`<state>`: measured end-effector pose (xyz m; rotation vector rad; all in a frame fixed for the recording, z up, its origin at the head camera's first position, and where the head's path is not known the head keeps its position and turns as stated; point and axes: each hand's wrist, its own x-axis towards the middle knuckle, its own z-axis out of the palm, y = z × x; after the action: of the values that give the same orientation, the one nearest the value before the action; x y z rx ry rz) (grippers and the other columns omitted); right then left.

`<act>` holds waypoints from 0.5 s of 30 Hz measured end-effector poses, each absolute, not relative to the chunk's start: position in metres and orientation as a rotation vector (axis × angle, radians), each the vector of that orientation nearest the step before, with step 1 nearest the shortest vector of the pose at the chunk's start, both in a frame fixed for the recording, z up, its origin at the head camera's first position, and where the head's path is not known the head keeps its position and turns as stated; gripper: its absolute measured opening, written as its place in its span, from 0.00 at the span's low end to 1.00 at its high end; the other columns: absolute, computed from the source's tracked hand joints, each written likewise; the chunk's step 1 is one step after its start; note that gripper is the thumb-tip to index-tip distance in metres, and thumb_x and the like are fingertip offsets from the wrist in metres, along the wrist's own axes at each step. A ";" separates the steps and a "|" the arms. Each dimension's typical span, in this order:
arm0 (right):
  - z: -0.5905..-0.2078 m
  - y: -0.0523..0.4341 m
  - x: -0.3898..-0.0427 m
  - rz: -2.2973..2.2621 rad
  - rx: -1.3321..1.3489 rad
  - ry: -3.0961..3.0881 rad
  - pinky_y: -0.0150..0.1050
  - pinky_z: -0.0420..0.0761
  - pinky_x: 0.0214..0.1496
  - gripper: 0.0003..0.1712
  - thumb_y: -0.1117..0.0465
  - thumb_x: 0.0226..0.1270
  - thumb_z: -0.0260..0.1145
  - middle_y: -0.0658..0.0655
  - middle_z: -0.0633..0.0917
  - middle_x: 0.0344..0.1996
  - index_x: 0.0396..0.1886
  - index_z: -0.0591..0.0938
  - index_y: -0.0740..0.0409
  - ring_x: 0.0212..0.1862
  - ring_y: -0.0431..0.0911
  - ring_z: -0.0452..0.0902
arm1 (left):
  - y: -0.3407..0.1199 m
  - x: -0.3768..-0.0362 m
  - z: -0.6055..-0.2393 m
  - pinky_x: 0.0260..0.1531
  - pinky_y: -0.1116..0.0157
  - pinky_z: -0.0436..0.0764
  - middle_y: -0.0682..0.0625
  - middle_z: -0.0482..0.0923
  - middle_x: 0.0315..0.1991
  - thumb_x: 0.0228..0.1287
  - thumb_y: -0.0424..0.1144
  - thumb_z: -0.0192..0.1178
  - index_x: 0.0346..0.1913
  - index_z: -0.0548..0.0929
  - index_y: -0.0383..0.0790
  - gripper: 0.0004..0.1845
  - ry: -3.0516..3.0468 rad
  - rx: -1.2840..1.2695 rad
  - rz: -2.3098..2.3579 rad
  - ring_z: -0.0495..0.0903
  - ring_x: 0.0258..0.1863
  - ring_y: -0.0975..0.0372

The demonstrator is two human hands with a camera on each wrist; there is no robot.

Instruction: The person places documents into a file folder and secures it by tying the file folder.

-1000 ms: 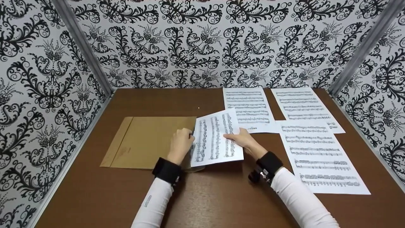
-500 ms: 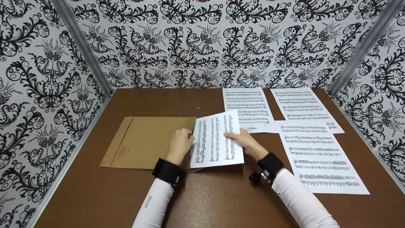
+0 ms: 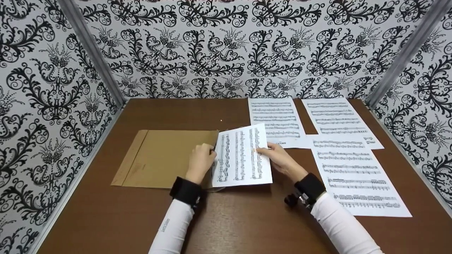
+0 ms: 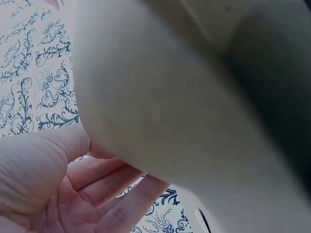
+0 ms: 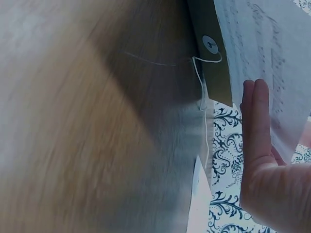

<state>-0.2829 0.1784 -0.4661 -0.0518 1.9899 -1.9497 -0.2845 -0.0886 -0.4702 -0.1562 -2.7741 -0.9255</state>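
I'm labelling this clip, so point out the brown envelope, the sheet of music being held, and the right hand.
brown envelope (image 3: 162,158): head view, bare middle of its face.
sheet of music (image 3: 240,160): head view, printed staves near its centre.
right hand (image 3: 280,158): head view, back of the hand at the sheet's right edge.

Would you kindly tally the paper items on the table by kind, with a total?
Sheet music pages: 4, one held by the right hand and three lying flat at and.
Brown envelopes: 1, the string-tie envelope gripped at its open end by the left hand.
Total: 5
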 end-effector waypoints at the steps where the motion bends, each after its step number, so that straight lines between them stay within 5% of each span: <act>1: -0.466 0.180 -0.282 -1.944 -0.055 1.992 0.31 0.87 0.40 0.28 0.63 0.78 0.57 0.47 0.90 0.37 0.71 0.68 0.73 0.38 0.39 0.89 | -0.089 -0.284 -0.470 0.21 0.66 0.61 0.44 0.80 0.23 0.60 0.28 0.60 0.19 0.79 0.36 0.12 -2.777 -0.158 -0.930 0.70 0.22 0.56; 6: -0.464 0.186 -0.279 -1.916 -0.033 2.000 0.34 0.88 0.40 0.31 0.62 0.78 0.57 0.47 0.89 0.39 0.75 0.65 0.70 0.39 0.39 0.89 | -0.089 -0.284 -0.468 0.20 0.67 0.59 0.45 0.78 0.22 0.60 0.28 0.60 0.18 0.76 0.38 0.13 -2.776 -0.163 -0.944 0.67 0.21 0.57; 15: -0.463 0.193 -0.272 -1.864 -0.024 2.060 0.32 0.87 0.39 0.29 0.64 0.76 0.59 0.46 0.90 0.38 0.72 0.68 0.71 0.38 0.38 0.88 | -0.089 -0.283 -0.467 0.24 0.61 0.71 0.38 0.89 0.34 0.60 0.30 0.61 0.30 0.88 0.34 0.06 -2.793 -0.145 -0.929 0.79 0.26 0.52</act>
<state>-0.2716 0.1935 -0.4625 -0.0243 2.0596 -1.8639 -0.2834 -0.0888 -0.4670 -0.1448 -2.7930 -0.9286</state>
